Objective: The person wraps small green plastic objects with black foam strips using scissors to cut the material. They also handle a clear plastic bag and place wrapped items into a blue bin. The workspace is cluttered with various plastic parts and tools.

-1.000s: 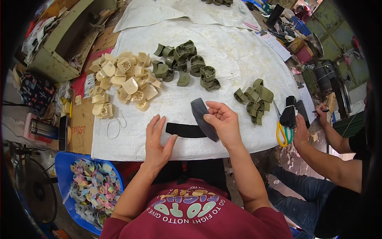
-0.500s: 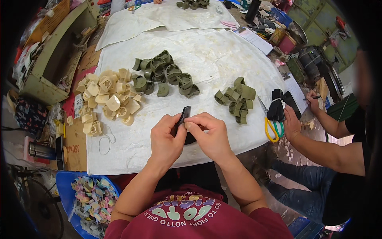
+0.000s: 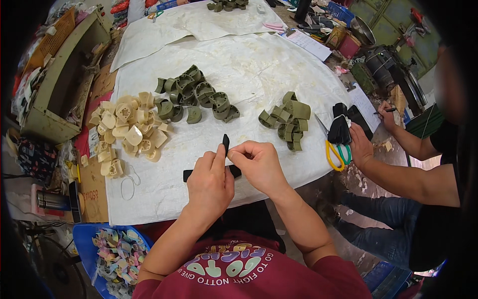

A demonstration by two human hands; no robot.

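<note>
Holds a black strip nearly upright in the left hand, with fingers closed around its lower part. Pinches narrowly at the strip's right edge with thumb and forefinger of the right hand. Has the strip over the white-covered table, near the front edge. Partly covers, with both hands, a second black strip lying flat underneath. Has a heap of beige parts ahead to the left, with dark olive parts just beside. Has a smaller olive cluster farther right, near scissors with yellow and green handles. Has, just beside the scissors, a black bundle near another person's hand.
</note>
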